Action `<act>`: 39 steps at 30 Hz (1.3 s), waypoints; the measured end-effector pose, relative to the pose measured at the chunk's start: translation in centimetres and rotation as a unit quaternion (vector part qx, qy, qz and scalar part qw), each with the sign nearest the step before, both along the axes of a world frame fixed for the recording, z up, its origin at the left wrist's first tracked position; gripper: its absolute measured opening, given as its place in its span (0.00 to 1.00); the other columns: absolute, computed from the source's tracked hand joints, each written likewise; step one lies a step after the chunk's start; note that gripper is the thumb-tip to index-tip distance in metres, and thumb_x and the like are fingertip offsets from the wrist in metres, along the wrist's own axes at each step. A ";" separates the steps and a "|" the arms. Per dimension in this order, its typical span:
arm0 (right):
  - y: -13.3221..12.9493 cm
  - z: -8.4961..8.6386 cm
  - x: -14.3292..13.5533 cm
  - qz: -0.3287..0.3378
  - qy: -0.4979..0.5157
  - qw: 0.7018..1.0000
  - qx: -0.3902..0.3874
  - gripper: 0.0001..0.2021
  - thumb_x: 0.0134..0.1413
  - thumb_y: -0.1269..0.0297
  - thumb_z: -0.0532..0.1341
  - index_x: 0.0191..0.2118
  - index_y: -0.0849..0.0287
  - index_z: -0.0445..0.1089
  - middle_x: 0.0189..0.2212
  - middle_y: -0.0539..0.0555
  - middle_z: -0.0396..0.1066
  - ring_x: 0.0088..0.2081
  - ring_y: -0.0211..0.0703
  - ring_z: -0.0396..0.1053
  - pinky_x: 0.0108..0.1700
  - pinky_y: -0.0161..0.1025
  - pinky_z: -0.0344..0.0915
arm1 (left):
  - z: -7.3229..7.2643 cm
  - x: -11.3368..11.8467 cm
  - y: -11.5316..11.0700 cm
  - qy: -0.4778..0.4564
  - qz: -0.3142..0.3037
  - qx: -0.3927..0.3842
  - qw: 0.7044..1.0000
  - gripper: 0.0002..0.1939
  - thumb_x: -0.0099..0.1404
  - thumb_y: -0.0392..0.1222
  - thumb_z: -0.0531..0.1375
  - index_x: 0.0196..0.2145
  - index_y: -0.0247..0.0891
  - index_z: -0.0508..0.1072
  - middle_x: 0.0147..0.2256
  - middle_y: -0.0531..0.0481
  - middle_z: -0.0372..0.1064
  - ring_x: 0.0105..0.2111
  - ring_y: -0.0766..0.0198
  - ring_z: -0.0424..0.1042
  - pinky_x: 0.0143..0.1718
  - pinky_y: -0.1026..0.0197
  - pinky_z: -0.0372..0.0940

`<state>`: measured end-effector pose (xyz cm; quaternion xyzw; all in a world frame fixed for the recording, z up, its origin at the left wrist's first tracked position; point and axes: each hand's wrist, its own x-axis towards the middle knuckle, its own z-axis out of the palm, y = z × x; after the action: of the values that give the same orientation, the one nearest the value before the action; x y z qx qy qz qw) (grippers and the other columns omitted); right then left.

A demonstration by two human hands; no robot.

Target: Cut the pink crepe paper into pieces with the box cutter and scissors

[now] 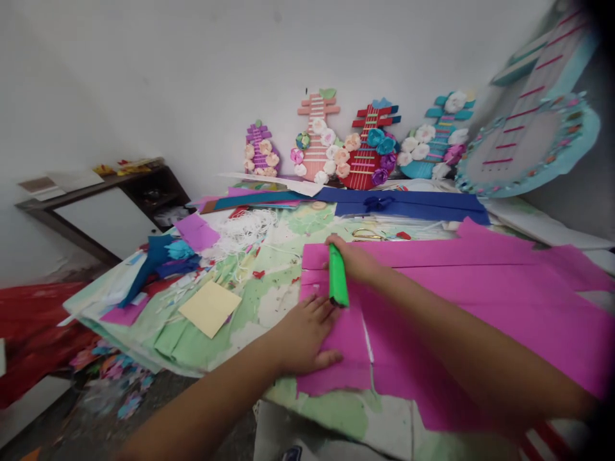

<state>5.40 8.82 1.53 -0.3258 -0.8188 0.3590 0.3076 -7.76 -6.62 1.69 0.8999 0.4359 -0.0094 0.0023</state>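
Note:
A large magenta paper sheet (pixel 423 288) lies over the right half of the table, with folds and straight slits in it. My right hand (pixel 353 259) is closed around a bright green box cutter (pixel 338 278), held over the sheet's left part; no blade can be made out. Just below it, my left hand (pixel 307 336) rests flat on the magenta sheet with fingers spread. A pale slit (pixel 368 336) runs through the paper to the right of that hand. Gold-handled scissors (pixel 369 235) lie behind the sheet's far edge.
Paper-flowered toy guitars (pixel 368 150) lean on the wall, and a larger guitar shape (pixel 528 141) stands at right. Blue paper strips (pixel 408 205), tangled white string (pixel 250 227) and a cream paper square (pixel 210 307) lie on the table. A dark cabinet (pixel 110 205) stands left.

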 end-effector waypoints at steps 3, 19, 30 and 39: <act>0.1 -0.6 -1.8 0.010 -0.101 0.992 0.072 0.29 0.36 0.54 0.63 0.47 0.56 0.56 0.22 0.47 0.65 0.25 0.39 0.63 0.28 0.34 0.56 | 0.0 -0.2 -0.2 0.003 0.001 -0.012 1.000 0.35 0.61 0.58 0.43 0.56 0.26 0.51 0.53 0.33 0.53 0.54 0.48 0.50 0.55 0.50 0.40; 1.6 -1.6 -2.8 0.002 -0.184 0.974 0.135 0.32 0.38 0.52 0.62 0.49 0.61 0.54 0.31 0.56 0.68 0.29 0.41 0.65 0.31 0.34 0.56 | -0.7 -0.5 -0.5 -0.029 0.011 -0.055 0.998 0.40 0.58 0.64 0.39 0.58 0.30 0.45 0.58 0.32 0.38 0.56 0.43 0.43 0.53 0.47 0.37; 1.9 -1.9 -2.8 -0.006 -0.203 0.969 0.140 0.33 0.39 0.50 0.60 0.51 0.60 0.54 0.31 0.56 0.70 0.29 0.42 0.66 0.30 0.34 0.57 | -0.3 -0.6 -0.5 -0.040 0.013 -0.076 0.996 0.39 0.57 0.65 0.39 0.58 0.34 0.45 0.59 0.33 0.36 0.57 0.43 0.41 0.54 0.48 0.36; 2.1 -2.2 -2.8 -0.013 -0.215 0.966 0.140 0.34 0.39 0.48 0.60 0.51 0.59 0.53 0.30 0.56 0.69 0.27 0.43 0.65 0.29 0.34 0.56 | -0.2 -0.5 -0.5 -0.045 0.016 -0.083 0.995 0.39 0.57 0.64 0.41 0.58 0.34 0.45 0.59 0.33 0.36 0.57 0.44 0.41 0.53 0.48 0.37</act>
<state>2.62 10.94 -0.65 -0.3596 -0.9035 0.1585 0.1713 -8.30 -7.10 1.48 0.8891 0.4472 -0.0051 0.0971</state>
